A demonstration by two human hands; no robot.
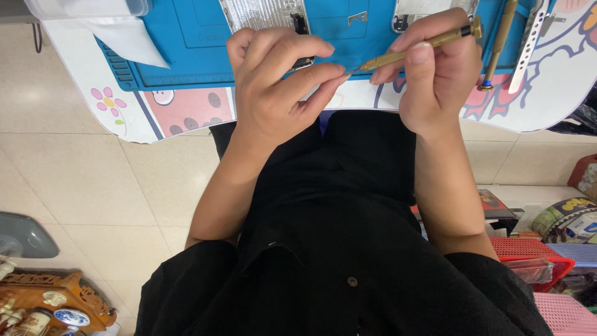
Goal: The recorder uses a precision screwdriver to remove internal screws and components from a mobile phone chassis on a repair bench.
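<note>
Two bare hands over the edge of a white table [547, 106] printed with cartoon shapes, seen from the head camera. Right hand [435, 78] curled round a slim brass screwdriver [413, 48], thumb and first fingers pinching the knurled metal shaft. Long axis nearly level, slightly tilted: dark capped end up at the right, fine steel tip down at the left. Left hand [280, 81] half closed, thumb and forefinger drawn together right at that tip; whether anything small sits between them, cannot tell. Under the hands, a blue rubbery work mat [186, 56] with moulded grooves. On it, an opened phone [264, 14], shiny and flat. Further right, a second brass screwdriver [499, 43] and pale metal tweezers [528, 43], both lying lengthwise away from the body.
</note>
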